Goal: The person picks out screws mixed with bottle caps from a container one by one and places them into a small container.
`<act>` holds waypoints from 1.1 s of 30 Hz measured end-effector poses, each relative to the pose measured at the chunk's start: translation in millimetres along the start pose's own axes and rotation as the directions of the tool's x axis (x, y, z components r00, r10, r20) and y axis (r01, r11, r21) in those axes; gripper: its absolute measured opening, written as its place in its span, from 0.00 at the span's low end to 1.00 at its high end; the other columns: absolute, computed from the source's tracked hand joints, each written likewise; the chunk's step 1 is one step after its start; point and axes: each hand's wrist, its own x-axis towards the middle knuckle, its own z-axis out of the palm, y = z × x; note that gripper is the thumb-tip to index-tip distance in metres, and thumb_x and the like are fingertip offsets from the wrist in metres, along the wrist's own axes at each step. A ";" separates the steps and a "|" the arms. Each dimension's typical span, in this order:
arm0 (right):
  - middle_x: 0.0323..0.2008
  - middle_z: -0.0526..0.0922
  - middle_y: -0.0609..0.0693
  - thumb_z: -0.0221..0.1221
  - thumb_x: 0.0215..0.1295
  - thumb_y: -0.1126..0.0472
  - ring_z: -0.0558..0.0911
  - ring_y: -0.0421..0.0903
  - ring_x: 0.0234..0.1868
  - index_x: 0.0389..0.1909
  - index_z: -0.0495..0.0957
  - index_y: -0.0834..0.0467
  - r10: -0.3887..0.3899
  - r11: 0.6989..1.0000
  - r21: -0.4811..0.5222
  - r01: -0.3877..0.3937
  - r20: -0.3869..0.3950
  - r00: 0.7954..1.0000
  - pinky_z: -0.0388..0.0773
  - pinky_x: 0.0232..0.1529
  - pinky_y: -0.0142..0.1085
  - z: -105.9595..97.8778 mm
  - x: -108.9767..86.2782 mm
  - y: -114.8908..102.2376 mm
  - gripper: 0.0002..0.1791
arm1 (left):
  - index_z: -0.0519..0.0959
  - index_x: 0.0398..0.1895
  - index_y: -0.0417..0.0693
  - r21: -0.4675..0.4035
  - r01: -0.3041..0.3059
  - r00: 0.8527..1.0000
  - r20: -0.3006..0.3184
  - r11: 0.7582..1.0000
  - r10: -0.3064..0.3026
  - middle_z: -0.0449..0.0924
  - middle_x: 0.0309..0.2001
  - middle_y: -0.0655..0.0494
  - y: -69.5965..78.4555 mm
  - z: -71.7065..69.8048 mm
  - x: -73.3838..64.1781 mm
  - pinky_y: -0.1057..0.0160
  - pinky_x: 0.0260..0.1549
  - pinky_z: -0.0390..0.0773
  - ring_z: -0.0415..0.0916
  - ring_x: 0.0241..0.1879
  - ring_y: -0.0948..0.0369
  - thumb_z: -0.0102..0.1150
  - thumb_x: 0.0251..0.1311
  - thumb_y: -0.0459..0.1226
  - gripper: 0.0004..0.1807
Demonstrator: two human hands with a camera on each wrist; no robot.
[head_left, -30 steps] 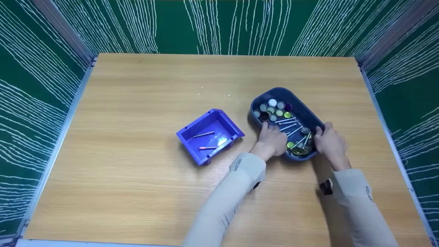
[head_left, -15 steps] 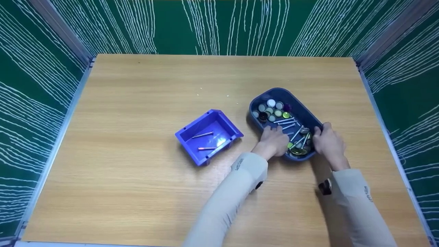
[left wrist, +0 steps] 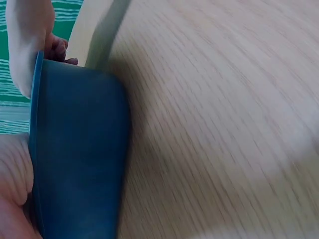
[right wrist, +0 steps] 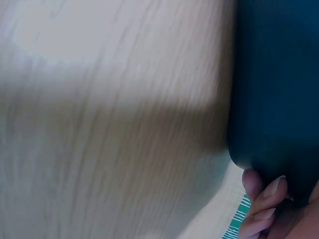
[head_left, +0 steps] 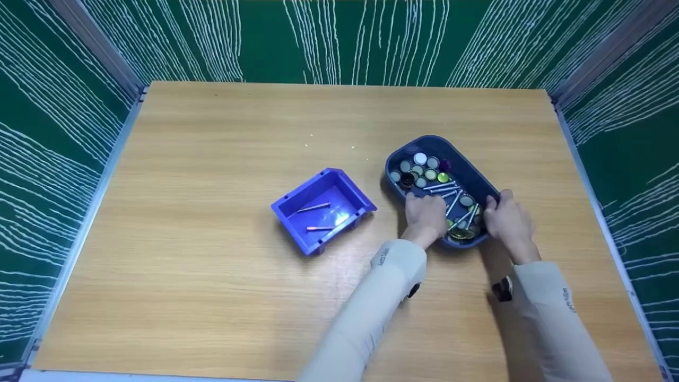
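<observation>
A dark blue tray (head_left: 473, 174) with rounded corners holds several long screws (head_left: 443, 187) and several round caps (head_left: 431, 174), white, green, dark and clear-looking. My right hand (head_left: 509, 220) grips its right rim; in the right wrist view the fingers (right wrist: 269, 191) curl against the outer wall. My left hand (head_left: 426, 215) reaches over the near-left rim, its fingertips hidden inside the tray. In the left wrist view, only part of that hand (left wrist: 12, 184) shows beside the tray wall (left wrist: 79, 144), so whether it pinches anything is hidden.
A bright blue bin (head_left: 297, 197) stands left of the tray, with a screw (head_left: 314, 207) and a pinkish-tipped thin piece (head_left: 320, 228) inside. Small white specks lie on the wooden table (head_left: 185, 212) behind it. Green panels with white lines (head_left: 265, 42) enclose the table.
My left hand has shifted slightly to the right and turned over the tray. Screws and a cap near it lie a little differently. My right hand stays on the rim.
</observation>
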 end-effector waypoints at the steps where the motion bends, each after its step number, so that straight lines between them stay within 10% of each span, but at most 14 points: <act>1: 0.51 0.73 0.78 0.31 0.76 0.43 0.74 0.75 0.52 0.55 0.62 0.67 0.000 1.000 0.000 0.000 0.002 1.000 0.69 0.40 0.61 0.3 0.2 -0.2 0.30 | 0.82 0.42 0.68 0.000 0.011 1.000 -0.003 1.000 -0.011 0.86 0.42 0.72 0.3 0.5 0.4 0.63 0.64 0.61 0.80 0.44 0.70 0.62 0.59 0.53 0.10; 17: 0.54 0.72 0.78 0.30 0.76 0.42 0.73 0.76 0.54 0.59 0.61 0.66 0.011 1.000 -0.002 -0.011 0.032 0.999 0.68 0.47 0.63 0.4 1.4 0.1 0.32 | 0.82 0.44 0.67 0.021 0.004 1.000 0.023 1.000 -0.005 0.85 0.42 0.69 2.7 1.2 -0.1 0.60 0.70 0.59 0.79 0.48 0.67 0.63 0.59 0.54 0.12; 33: 0.51 0.73 0.79 0.31 0.76 0.42 0.74 0.76 0.51 0.54 0.61 0.67 0.012 1.000 -0.006 -0.012 0.020 1.000 0.70 0.41 0.61 -1.0 0.6 0.7 0.30 | 0.80 0.47 0.60 -0.030 -0.109 0.988 -0.109 0.994 0.105 0.85 0.42 0.66 -5.5 4.7 -1.7 0.59 0.62 0.65 0.80 0.42 0.67 0.61 0.60 0.55 0.17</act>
